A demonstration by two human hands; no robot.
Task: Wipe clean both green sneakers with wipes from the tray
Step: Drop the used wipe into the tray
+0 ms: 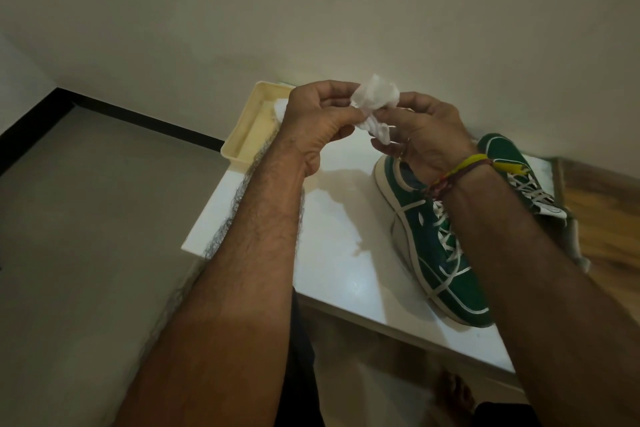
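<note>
— White and crumpled, that's the wipe (375,104); I have it pinched between both hands above the table. My left hand (317,121) grips its upper left edge with thumb and fingertips closed on it, and my right hand (422,139) clamps the other side, thumb and forefinger closed on the tissue, the remaining fingers curled loosely.

— Which way does it run?

— Its long axis is roughly vertical in my view: a puffed bunch at the top, a twisted tail hanging down between my palms. It touches nothing but my fingers.

— And the shoes?

— Both sit on the white table (339,253), on its right half. The nearer green sneaker (426,253) lies with its long axis running diagonally, heel toward the wall and my hands, toe pointing back toward me and to the right, near the front edge. It rests on its sole, white laces up. My right forearm crosses over its laces.

— The second one?

— The other green sneaker (502,152) is just beyond my right wrist, near the table's right edge, beside the first. I see its rounded green end toward the wall and laces nearer me; my arm hides the rest.

— The tray?

— A cream plastic tray (249,135) sits at the far left corner of the table, against the wall, partly behind my left hand. Something white lies inside it; I cannot tell exactly what.
</note>
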